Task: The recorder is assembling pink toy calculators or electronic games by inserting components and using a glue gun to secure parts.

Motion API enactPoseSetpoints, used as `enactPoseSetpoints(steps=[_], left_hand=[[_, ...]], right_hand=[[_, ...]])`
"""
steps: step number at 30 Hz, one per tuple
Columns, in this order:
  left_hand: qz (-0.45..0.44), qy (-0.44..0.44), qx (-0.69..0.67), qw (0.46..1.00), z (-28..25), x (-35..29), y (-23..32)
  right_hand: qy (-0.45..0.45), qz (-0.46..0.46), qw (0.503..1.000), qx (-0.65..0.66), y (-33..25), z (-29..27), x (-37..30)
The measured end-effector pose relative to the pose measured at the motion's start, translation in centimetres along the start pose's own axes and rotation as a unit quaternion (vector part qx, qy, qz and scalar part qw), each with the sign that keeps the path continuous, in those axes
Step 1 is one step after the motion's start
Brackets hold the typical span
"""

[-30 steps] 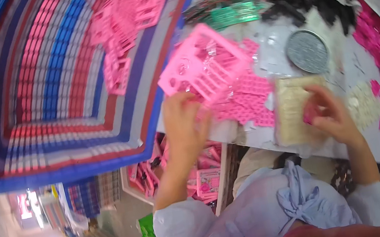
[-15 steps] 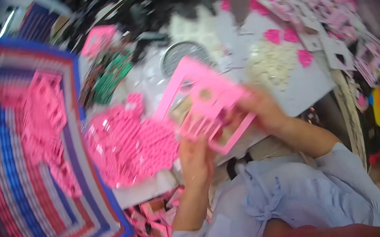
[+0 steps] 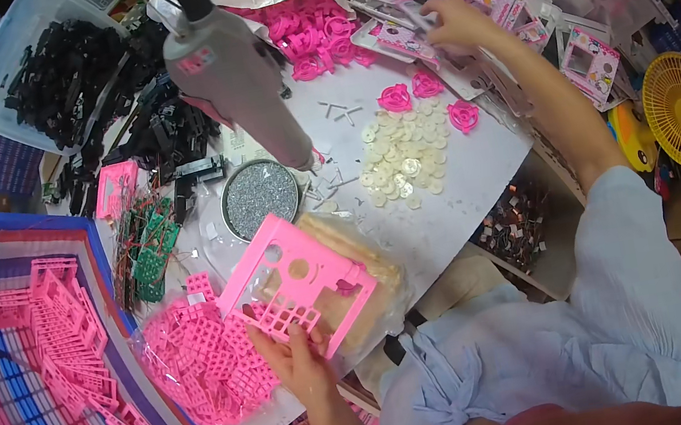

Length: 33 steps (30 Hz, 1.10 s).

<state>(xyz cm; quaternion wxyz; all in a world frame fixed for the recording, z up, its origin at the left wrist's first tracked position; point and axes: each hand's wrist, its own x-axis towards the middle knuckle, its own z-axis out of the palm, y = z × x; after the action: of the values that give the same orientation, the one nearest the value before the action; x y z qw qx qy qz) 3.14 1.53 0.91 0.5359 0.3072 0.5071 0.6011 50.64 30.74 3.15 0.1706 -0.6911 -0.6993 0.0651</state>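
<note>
My left hand (image 3: 303, 367) grips a pink plastic frame (image 3: 281, 258) by its lower lattice edge. The frame has round and rectangular cut-outs and is tilted above the table. Below it lies a clear bag (image 3: 365, 249) with tan contents. Far off to the right, my right hand (image 3: 458, 23) has its fingers curled over the edge of a white panel (image 3: 402, 42) with a printed pink face, in a row of similar panels. Just left of my left hand is a heap of small pink lattice pieces (image 3: 202, 353) in clear plastic.
A grey electric screwdriver (image 3: 238, 85) hangs over the table beside a round tin of screws (image 3: 260, 199). White discs (image 3: 403, 157) and pink rings (image 3: 316, 36) lie beyond. Black parts (image 3: 157, 139) and wired green boards (image 3: 154, 253) are at left, near a striped bag (image 3: 123, 339) holding pink frames.
My right hand has let go of the pink frame and moved far right to the printed panels. My left hand still holds the frame, now lower and further left.
</note>
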Motion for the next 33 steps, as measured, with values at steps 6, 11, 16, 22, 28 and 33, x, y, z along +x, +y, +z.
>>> enactPoseSetpoints(steps=[6,11,16,22,28,33], left_hand=[[-0.009,0.025,-0.002,1.000,-0.3,-0.9,0.6],[-0.042,-0.028,-0.017,0.999,-0.5,0.3,0.7],[-0.173,-0.268,-0.087,0.944,4.2,4.0,2.2],[-0.152,-0.246,0.066,0.955,2.8,3.2,2.0],[-0.096,-0.063,-0.144,0.983,-1.1,-0.1,1.6],[0.168,0.101,0.169,0.966,0.4,-0.7,-2.0]], right_hand=[[0.010,0.030,0.929,0.368,0.7,-7.9,1.1],[-0.275,-0.131,0.782,0.544,-7.1,-9.8,-4.5],[-0.678,-0.299,0.617,0.263,-22.2,-6.1,-6.9],[-0.114,-0.522,0.827,0.176,-29.3,-0.1,-10.3],[-0.363,-0.114,0.733,0.564,-25.0,5.4,-16.4],[-0.306,0.012,0.594,0.744,-28.8,8.7,-21.4]])
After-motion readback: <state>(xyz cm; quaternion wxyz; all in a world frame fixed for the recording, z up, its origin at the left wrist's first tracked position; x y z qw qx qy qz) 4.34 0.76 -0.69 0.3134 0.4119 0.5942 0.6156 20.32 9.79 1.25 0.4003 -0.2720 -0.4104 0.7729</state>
